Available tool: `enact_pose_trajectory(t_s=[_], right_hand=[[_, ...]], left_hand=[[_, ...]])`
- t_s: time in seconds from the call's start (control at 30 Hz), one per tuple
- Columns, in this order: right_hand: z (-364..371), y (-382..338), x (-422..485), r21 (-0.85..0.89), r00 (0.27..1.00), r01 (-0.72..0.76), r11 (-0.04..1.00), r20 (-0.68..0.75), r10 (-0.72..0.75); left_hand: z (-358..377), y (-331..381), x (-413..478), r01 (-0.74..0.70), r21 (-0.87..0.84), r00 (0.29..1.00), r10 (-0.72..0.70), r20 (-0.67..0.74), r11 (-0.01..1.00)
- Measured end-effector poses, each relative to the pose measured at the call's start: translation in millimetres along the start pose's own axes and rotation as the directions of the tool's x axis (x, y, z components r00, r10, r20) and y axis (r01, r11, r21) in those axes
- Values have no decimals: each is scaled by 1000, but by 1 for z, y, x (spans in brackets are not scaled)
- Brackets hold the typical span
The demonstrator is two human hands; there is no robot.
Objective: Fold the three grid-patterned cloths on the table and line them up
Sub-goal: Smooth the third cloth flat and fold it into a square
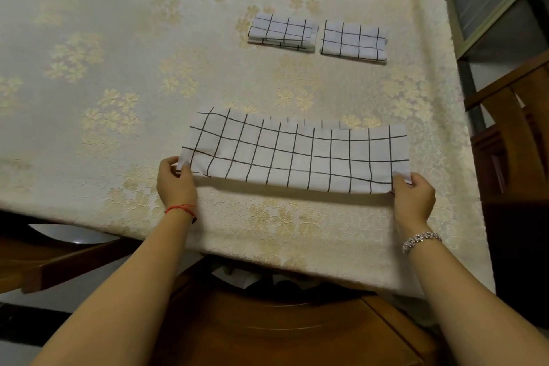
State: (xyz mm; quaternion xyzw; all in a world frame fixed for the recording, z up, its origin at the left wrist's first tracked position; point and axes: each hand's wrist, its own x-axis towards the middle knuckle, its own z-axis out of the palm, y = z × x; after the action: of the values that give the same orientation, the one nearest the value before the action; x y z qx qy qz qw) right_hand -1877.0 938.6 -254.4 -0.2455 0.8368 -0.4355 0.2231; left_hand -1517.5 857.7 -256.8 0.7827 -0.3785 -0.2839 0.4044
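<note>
Left hand point(176, 184) and right hand point(412, 196) each pinched a near corner of the long grid cloth point(297, 154), its near edge lifted above the tabletop point(118, 68); two folded grid cloths point(282, 33) lay side by side farther back.

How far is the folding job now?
Done: the first folded cloth and second folded cloth lie side by side. In hand: left hand and right hand pinch the third cloth, a long strip. Left: fold it smaller, add it to the row.

White black-grid cloths point(297, 154) on cream gold-flowered tablecloth point(118, 68)
</note>
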Motion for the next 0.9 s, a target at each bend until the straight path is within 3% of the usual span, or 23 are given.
enact_pose_trajectory(t_s=[0.17,0.37,0.73,0.9], right_hand=[[1,-6,-2,56,999,37,998,-24,-35],[5,-8,-4,57,991,8,998,134,-16],[-4,-11,5,67,949,-173,983,278,148],[-2,-16,1,67,934,-187,980,322,157]], left_hand=[[-8,-6,14,-3,-99,999,-1,-43,995],[-11,-10,23,130,-208,991,-127,29,969],[-6,-13,31,238,-344,959,-275,-64,908],[-7,-15,31,243,-399,954,-293,-68,884]])
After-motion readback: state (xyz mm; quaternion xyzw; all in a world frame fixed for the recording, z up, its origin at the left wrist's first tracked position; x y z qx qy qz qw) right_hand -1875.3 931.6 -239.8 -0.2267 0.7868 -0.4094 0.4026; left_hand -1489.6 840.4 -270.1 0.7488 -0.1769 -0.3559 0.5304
